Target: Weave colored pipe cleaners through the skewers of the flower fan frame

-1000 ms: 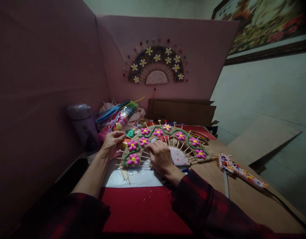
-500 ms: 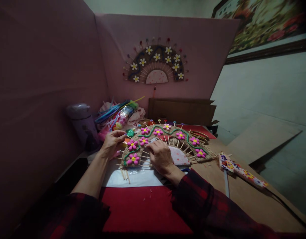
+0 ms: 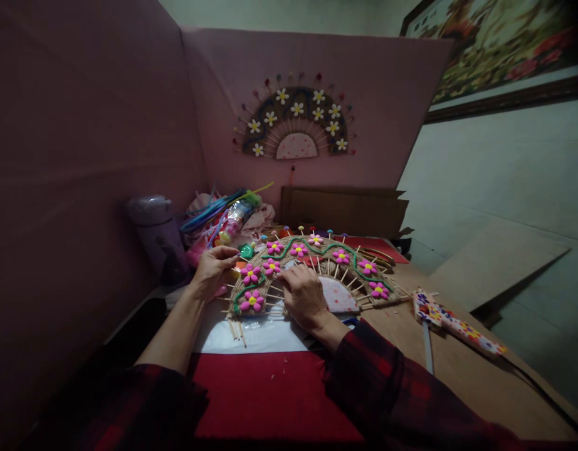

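Note:
A half-round fan (image 3: 326, 249) of twine wound over wooden sticks lies in front of me. Pink clay flowers with yellow centres and a wavy green strip decorate it. My left hand (image 3: 214, 270) is closed in a pinch at the fan's upper left edge; a tiny dark purplish spot shows at the fingertips, too small to name. My right hand (image 3: 304, 295) bends its fingers over the inner rim and sticks, holding the fan and hiding part of its middle. Right of that hand shows a dotted pale half-circle (image 3: 338, 294). Small coloured balls cap several sticks along the top.
A flower-patterned glue gun (image 3: 458, 322) with a cord lies on the right. Behind the fan are scissors (image 3: 378, 255), folded cardboard (image 3: 340, 213) and a pile of craft supplies (image 3: 232, 216). A lilac bottle (image 3: 155, 235) stands left. A similar fan (image 3: 296, 119) hangs on the pink panel.

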`<state>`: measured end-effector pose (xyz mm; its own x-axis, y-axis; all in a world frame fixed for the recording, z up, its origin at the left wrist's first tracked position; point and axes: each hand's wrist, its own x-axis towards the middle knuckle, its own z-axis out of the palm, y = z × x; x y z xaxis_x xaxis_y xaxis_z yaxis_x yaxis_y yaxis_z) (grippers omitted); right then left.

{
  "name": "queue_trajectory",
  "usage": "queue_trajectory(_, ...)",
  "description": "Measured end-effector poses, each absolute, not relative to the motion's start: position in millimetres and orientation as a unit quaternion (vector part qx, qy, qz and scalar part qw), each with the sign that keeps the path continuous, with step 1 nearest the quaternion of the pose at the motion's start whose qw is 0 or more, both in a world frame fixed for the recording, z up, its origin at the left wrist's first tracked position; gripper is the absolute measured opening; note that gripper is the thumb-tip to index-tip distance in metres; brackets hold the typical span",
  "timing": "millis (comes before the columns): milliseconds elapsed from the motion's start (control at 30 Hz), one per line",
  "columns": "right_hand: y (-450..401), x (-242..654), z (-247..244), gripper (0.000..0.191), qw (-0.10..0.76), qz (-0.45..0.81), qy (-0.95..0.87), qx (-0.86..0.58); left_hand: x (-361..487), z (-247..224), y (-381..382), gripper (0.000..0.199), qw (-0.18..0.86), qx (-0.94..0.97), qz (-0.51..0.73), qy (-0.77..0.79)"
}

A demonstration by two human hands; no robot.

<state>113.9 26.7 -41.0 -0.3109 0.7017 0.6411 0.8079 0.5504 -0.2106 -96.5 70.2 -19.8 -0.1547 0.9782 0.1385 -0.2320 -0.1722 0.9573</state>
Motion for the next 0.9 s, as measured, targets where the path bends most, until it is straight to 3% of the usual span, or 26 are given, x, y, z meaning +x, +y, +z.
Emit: queue_trajectory(900, 28.7, 112.9, -44.3, 0.01, 0.362, -0.091, -0.802, -0.467, -93.2, -19.3, 68.7, 0.031, 0.423, 0.441, 0.649, 0.454)
